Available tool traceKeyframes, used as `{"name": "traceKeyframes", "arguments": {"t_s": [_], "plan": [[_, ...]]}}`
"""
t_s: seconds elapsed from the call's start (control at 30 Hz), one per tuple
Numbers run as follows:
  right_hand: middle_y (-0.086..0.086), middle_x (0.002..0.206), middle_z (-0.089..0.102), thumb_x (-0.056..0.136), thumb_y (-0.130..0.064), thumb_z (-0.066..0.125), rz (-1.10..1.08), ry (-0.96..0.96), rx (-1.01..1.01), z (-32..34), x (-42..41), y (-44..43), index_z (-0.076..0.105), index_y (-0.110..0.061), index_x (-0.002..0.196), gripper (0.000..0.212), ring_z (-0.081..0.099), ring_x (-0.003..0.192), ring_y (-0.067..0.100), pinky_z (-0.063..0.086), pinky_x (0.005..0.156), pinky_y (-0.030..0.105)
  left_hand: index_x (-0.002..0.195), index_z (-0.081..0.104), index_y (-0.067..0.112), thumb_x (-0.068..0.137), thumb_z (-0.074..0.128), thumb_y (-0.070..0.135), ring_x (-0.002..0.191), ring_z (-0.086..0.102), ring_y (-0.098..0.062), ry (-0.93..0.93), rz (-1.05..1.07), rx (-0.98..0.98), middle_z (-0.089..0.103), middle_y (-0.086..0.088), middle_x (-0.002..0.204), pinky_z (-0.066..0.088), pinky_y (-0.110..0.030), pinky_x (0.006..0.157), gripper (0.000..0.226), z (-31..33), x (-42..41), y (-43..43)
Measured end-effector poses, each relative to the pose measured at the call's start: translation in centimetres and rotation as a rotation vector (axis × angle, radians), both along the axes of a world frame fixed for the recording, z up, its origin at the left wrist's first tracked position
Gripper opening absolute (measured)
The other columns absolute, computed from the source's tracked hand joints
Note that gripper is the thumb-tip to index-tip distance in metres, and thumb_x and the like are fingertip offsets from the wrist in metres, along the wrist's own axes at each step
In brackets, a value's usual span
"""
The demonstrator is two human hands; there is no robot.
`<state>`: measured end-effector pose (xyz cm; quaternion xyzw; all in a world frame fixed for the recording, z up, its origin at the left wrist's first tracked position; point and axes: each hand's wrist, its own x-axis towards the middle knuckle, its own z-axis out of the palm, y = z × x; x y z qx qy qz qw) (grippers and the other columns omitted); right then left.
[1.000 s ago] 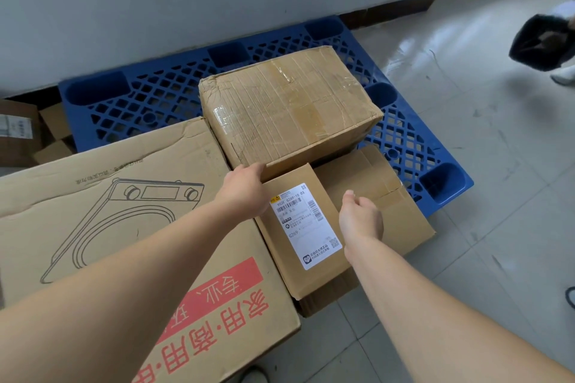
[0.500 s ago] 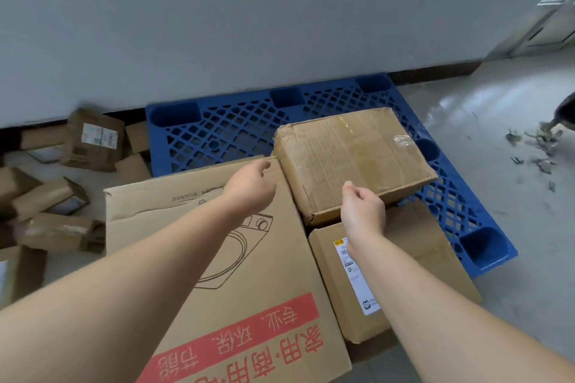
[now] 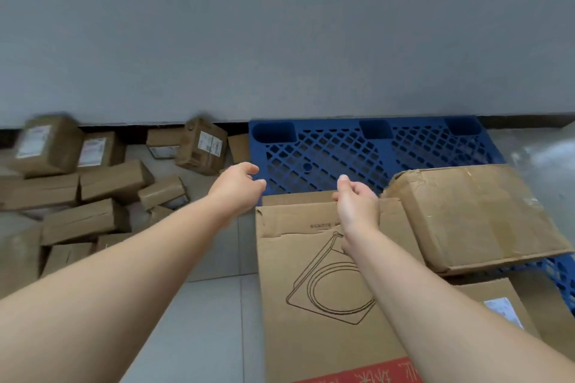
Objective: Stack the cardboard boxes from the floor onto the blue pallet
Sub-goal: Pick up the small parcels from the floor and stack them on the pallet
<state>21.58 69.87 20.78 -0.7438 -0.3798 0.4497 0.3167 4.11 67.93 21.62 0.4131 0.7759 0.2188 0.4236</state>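
A heap of small boxes (image 3: 93,193) lies on the floor (image 3: 211,305) at my far left, reaching back to the wall (image 3: 280,40). My left grip (image 3: 238,188) hangs just beside the left edge of the blue pallet (image 3: 326,149), fingers loosely curled, holding nothing. My right grip (image 3: 357,207) hovers over the far edge of the big flat box (image 3: 311,274), also loosely curled and empty. That box covers the pallet's near left part. Just right of it a taped box (image 3: 476,218) sits on the pallet, with a labelled box (image 3: 497,298) nearer me.
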Motion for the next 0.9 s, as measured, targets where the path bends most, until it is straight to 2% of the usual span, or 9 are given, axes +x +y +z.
{"name": "traceKeyframes", "arguments": {"t_s": [0.1, 0.23, 0.3, 0.37, 0.47, 0.57, 0.73, 0.83, 0.9], "plan": [[0.003, 0.096, 0.063, 0.099, -0.040, 0.043, 0.048, -0.002, -0.011, 0.2, -6.2, 0.3, 0.060, -0.012, 0.094, 0.033, 0.048, 0.073, 0.009, 0.033, 0.056, 0.025, 0.139, 0.047, 0.019, 0.096, 0.052, 0.024, 0.120, 0.053, -0.022, 0.007, 0.064, -0.019, 0.053, -0.003, 0.137, 0.042, -0.030, 0.095, 0.044, 0.0, -6.3, -0.6], [0.015, 0.104, 0.065, 0.099, -0.037, 0.043, 0.093, 0.000, -0.024, 0.2, -13.4, 0.7, 0.060, -0.001, 0.107, 0.041, 0.048, 0.071, 0.015, 0.039, 0.065, 0.029, 0.137, 0.049, 0.019, 0.096, 0.052, 0.023, 0.119, 0.053, -0.023, 0.002, 0.125, -0.052, 0.055, -0.004, 0.135, 0.041, -0.032, 0.101, 0.041, -0.3, -13.8, -1.4], [0.020, 0.100, 0.065, 0.099, -0.037, 0.043, 0.100, 0.011, -0.043, 0.2, -16.6, 0.8, 0.058, 0.004, 0.114, 0.046, 0.046, 0.073, 0.018, 0.040, 0.068, 0.033, 0.136, 0.049, 0.020, 0.096, 0.052, 0.024, 0.108, 0.056, -0.022, -0.005, 0.154, -0.069, 0.056, -0.003, 0.131, 0.043, -0.030, 0.094, 0.040, -0.6, -16.9, -1.9], [0.015, 0.089, 0.063, 0.099, -0.037, 0.044, 0.103, 0.027, -0.058, 0.1, -19.3, 0.9, 0.058, 0.003, 0.113, 0.045, 0.046, 0.073, 0.018, 0.042, 0.067, 0.032, 0.136, 0.049, 0.021, 0.096, 0.052, 0.024, 0.098, 0.054, -0.019, -0.012, 0.186, -0.080, 0.057, -0.002, 0.128, 0.042, -0.028, 0.086, 0.040, -0.9, -19.6, -2.3], [0.005, 0.085, 0.058, 0.099, -0.038, 0.044, 0.124, 0.017, -0.069, -0.4, -22.5, 1.2, 0.058, -0.003, 0.104, 0.039, 0.049, 0.075, 0.017, 0.045, 0.071, 0.032, 0.136, 0.049, 0.021, 0.096, 0.052, 0.024, 0.109, 0.054, -0.021, -0.020, 0.227, -0.098, 0.055, -0.003, 0.132, 0.044, -0.033, 0.094, 0.040, -1.5, -22.7, -2.5], [0.004, 0.085, 0.056, 0.099, -0.037, 0.044, 0.146, 0.007, -0.089, -1.3, -24.9, 2.0, 0.057, -0.004, 0.098, 0.035, 0.050, 0.078, 0.016, 0.050, 0.080, 0.036, 0.136, 0.048, 0.021, 0.096, 0.053, 0.024, 0.115, 0.053, -0.024, -0.040, 0.254, -0.114, 0.055, -0.004, 0.132, 0.045, -0.038, 0.099, 0.041, -2.3, -24.6, -2.1], [0.006, 0.083, 0.051, 0.098, -0.036, 0.046, 0.147, 0.019, -0.135, -3.3, -27.8, 4.4, 0.056, 0.003, 0.113, 0.043, 0.048, 0.077, 0.018, 0.046, 0.073, 0.036, 0.138, 0.047, 0.020, 0.096, 0.054, 0.024, 0.120, 0.051, -0.026, -0.071, 0.255, -0.133, 0.053, -0.005, 0.136, 0.043, -0.040, 0.102, 0.043, -4.0, -26.7, 0.2], [0.006, 0.087, 0.055, 0.100, -0.037, 0.044, 0.172, 0.013, -0.190, -4.5, -29.0, 7.5, 0.059, -0.001, 0.111, 0.040, 0.051, 0.080, 0.018, 0.050, 0.085, 0.039, 0.139, 0.046, 0.020, 0.096, 0.053, 0.025, 0.123, 0.049, -0.026, -0.073, 0.240, -0.133, 0.051, -0.005, 0.139, 0.041, -0.041, 0.104, 0.044, -4.9, -28.1, 2.9], [0.009, 0.092, 0.060, 0.100, -0.038, 0.042, 0.206, -0.006, -0.202, -5.5, -29.9, 10.6, 0.060, -0.003, 0.112, 0.042, 0.053, 0.082, 0.018, 0.049, 0.088, 0.040, 0.139, 0.045, 0.020, 0.096, 0.053, 0.026, 0.123, 0.050, -0.025, -0.069, 0.235, -0.134, 0.051, -0.005, 0.139, 0.041, -0.040, 0.104, 0.044, -5.6, -29.1, 5.3]]}}
